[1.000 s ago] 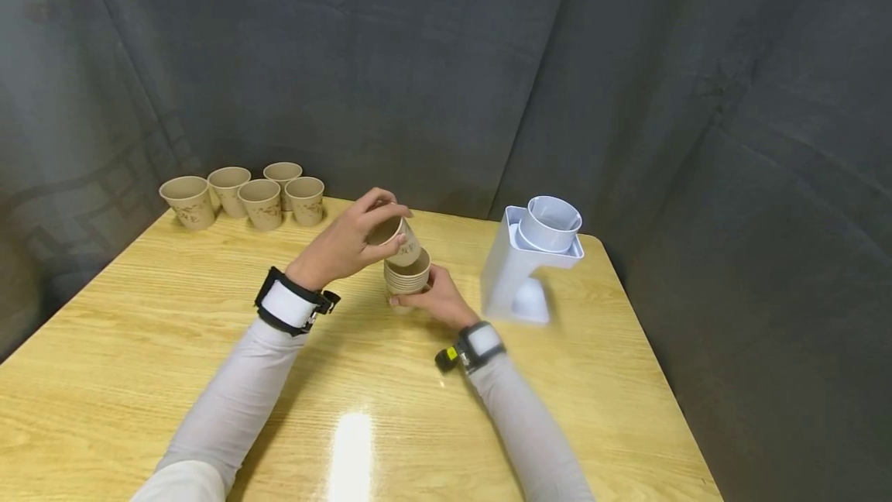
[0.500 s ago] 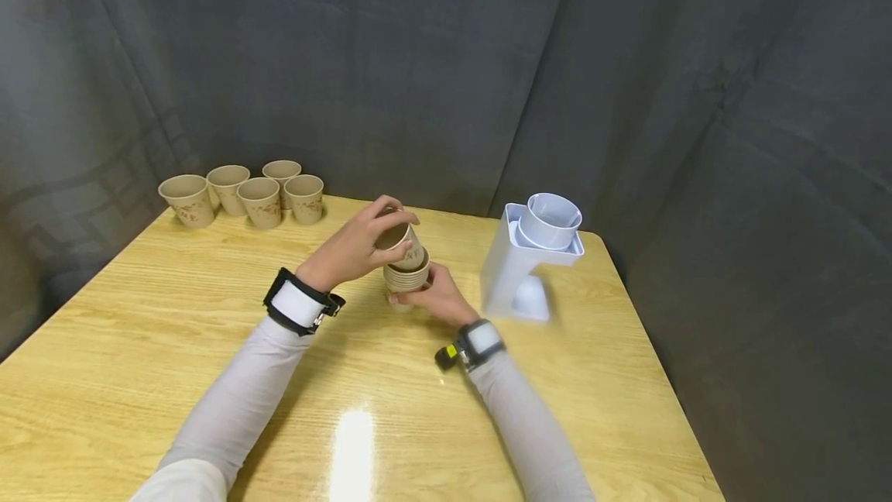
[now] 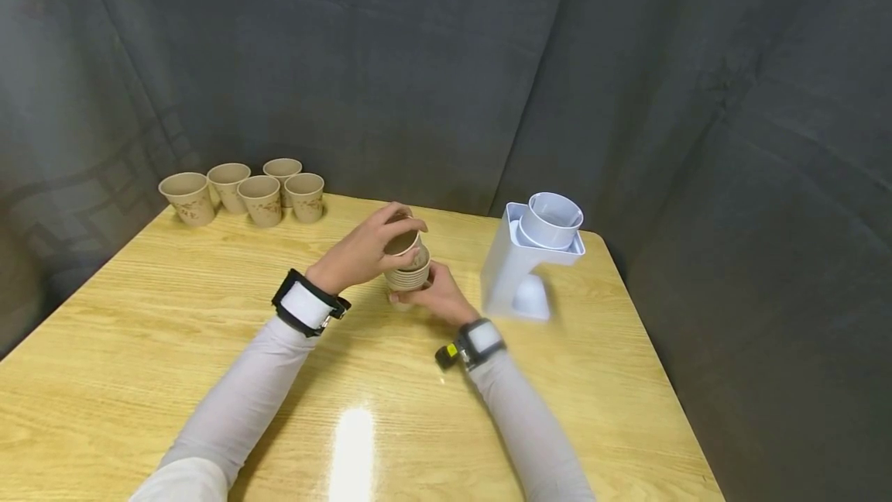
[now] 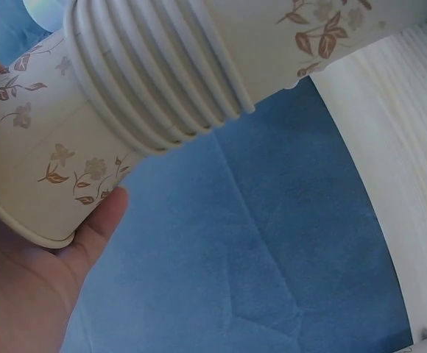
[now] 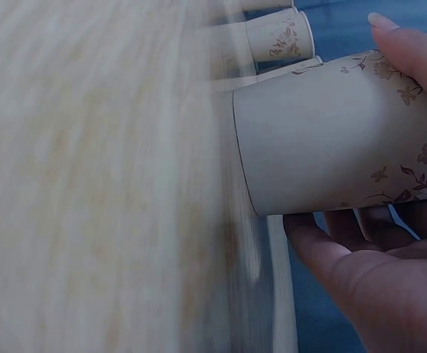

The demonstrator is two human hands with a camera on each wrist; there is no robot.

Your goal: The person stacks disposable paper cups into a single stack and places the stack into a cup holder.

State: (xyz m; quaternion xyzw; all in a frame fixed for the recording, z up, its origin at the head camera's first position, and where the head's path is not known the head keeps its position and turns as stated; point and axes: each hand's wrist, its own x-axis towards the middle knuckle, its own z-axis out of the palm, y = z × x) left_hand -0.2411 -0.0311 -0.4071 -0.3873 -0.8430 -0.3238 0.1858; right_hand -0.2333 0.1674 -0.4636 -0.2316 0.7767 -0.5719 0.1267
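My left hand (image 3: 365,249) grips a beige paper cup (image 3: 402,243) by its rim, fingers across its mouth and thumb on the near side. The cup's lower part sits inside the mouth of a stack of matching paper cups (image 3: 407,280). Around the stack's lower side curls my right hand (image 3: 443,297). Brown flower sprigs decorate the held cup (image 4: 51,147) in the left wrist view, beside the stack's row of rims (image 4: 154,73). The right wrist view has the bottom cup of the stack (image 5: 309,147) between thumb and fingers, its base close to the table.
Several matching cups (image 3: 261,204) stand upright at the table's back left. Right of my hands is a white plastic stand (image 3: 503,277) with a round white holder (image 3: 550,225) on top. Dark curtains (image 3: 334,60) hang behind the wooden table (image 3: 265,401).
My left hand has moved right and slightly down, bringing its cup more upright over the stack. The right hand and the stack have stayed nearly in place.
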